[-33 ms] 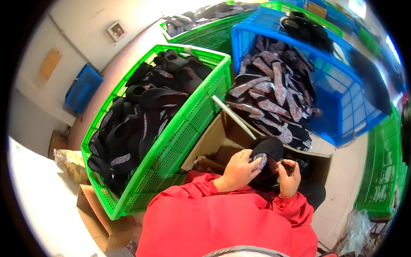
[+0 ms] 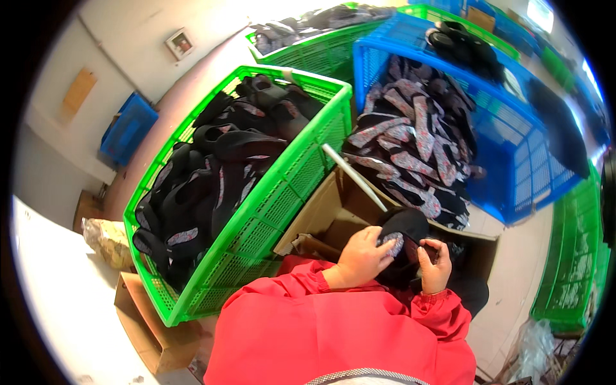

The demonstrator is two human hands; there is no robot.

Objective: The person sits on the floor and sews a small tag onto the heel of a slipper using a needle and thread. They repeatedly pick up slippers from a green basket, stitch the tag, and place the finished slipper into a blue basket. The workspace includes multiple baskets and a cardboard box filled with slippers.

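Observation:
A black cloth shoe (image 2: 407, 224) with a grey and red patterned patch is in front of my body, over an open cardboard box (image 2: 308, 215). My left hand (image 2: 360, 255) grips the shoe from the left, its fingers closed against the patterned part. On the shoe's right side my right hand (image 2: 435, 269) has thumb and forefinger bent together in a pinch. Whatever lies between those fingertips is too small and dark to make out. The lower part of the shoe is hidden by shadow and my hands.
At left a green crate (image 2: 292, 176) holds many black shoes. Black pieces with patterned soles (image 2: 417, 128) spill from a tipped blue crate (image 2: 507, 151). A white tube (image 2: 354, 176) leans across the cardboard box. More green crates (image 2: 564, 256) stand at right; a plastic bag (image 2: 532, 346) lies nearby.
The whole view has shifted very slightly. Both hands stay at the black shoe, and their grip looks the same.

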